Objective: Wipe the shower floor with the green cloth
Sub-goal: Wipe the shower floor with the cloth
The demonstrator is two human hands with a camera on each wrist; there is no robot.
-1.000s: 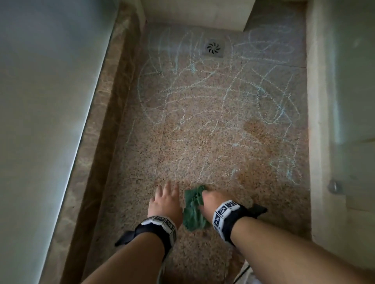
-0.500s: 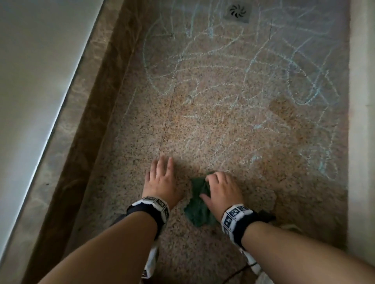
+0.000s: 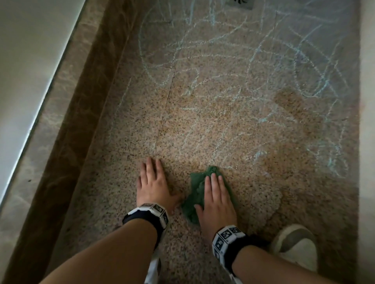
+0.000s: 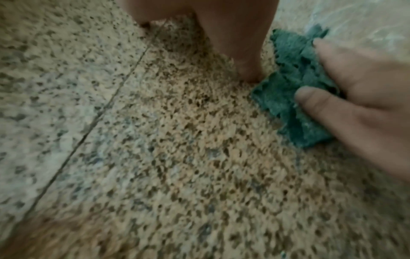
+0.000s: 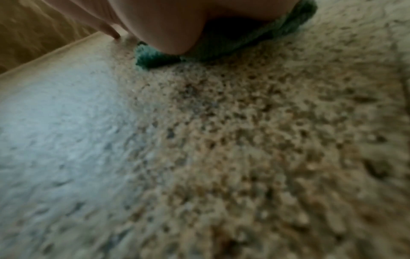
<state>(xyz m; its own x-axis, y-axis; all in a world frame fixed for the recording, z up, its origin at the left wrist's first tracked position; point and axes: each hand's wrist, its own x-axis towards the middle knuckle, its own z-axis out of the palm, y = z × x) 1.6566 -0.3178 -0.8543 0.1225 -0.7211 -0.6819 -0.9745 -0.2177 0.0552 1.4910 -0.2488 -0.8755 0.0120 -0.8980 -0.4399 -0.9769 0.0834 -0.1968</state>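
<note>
My right hand [image 3: 217,199] lies flat on the green cloth [image 3: 195,194], fingers straight and pressing it down onto the shower floor [image 3: 203,121]; in the left wrist view my thumb [image 4: 319,103] rests across the crumpled folds, and the cloth bunches out to the left of that hand and beyond my fingertips. My left hand [image 3: 152,186] sits just beside it, palm down on the bare speckled stone, fingers straight and close together, holding nothing; its thumb comes down right at the cloth's edge, though I cannot tell whether it touches. Ahead of both hands the floor is covered in pale chalky scribbles [image 3: 253,66], with a darker patch [image 3: 288,101] ahead and to the right of my right hand. A drain [image 3: 240,1] shows far ahead. A brown stone curb [image 3: 81,125] runs along to the left of my left hand. Behind my right wrist is my white shoe [image 3: 296,247].
</note>
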